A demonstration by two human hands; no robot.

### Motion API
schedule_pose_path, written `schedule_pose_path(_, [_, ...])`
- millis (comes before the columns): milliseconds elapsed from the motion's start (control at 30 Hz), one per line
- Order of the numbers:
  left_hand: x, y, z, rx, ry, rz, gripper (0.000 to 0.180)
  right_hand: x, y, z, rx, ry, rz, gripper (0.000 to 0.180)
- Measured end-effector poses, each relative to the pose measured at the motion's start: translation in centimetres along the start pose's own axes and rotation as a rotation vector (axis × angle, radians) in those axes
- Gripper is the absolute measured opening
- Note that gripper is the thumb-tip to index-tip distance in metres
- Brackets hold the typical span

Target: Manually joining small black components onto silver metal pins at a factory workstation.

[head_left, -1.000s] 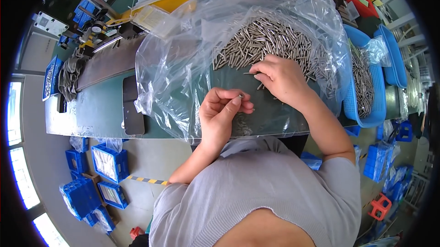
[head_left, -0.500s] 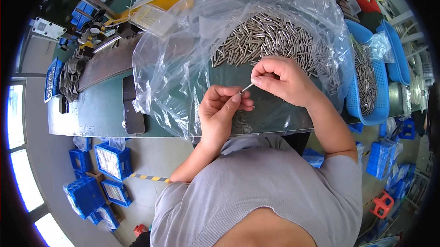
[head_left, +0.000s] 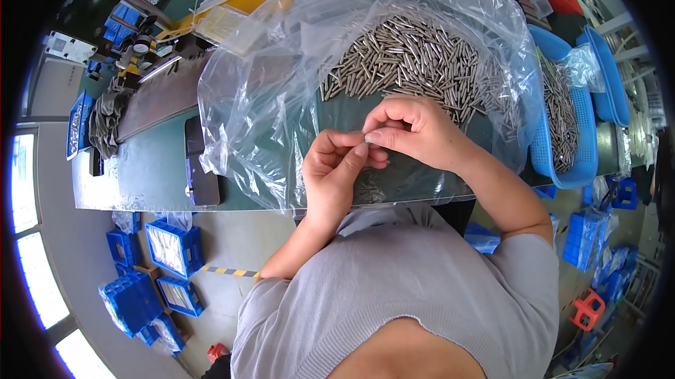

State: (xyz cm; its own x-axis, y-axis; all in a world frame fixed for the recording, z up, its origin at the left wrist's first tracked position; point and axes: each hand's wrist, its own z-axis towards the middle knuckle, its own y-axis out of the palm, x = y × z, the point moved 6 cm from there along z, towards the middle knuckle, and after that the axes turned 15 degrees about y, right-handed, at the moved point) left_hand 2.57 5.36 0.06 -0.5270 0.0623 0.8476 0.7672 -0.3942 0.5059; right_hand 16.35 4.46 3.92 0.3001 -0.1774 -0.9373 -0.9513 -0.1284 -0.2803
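Centrally, above the green tabletop: left hand, thumb and forefinger pressed into a pinch, remaining fingers curled. Just beside, tips toward those of the left: right hand, thumb and forefinger likewise pinching. Between both pinches: small metal piece, probably a slim pin, largely covered by the fingertips. Directly beyond the hands: pile of metal pins, loose and pointing in all directions, at the open side of a clear plastic bag. To the right of the bag: light blue basket with more pins inside; next to it, blue tray. To the left: dark flat case near the table edge; farther out, dial gauge. On the floor: blue crates.
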Motion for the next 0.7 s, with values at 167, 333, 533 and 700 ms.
schedule_pose_path(167, [0.0,0.1,0.0,0.008,0.004,-0.037,0.005,-0.6,-0.6,-0.4,0.031,-0.048,-0.006,0.006])
schedule_pose_path(333, [0.0,0.0,0.0,0.015,0.036,-0.095,0.005,0.9,-3.9,-0.2,-0.115,0.182,0.810,0.017])
schedule_pose_path(533, [0.1,-0.1,0.1,0.018,0.031,-0.098,0.005,1.5,-3.2,-0.1,-0.040,0.197,0.080,0.008])
schedule_pose_path(700, [0.1,0.0,0.1,0.006,0.016,-0.096,0.005,0.0,-2.1,-0.7,0.201,-0.143,-0.615,0.015])
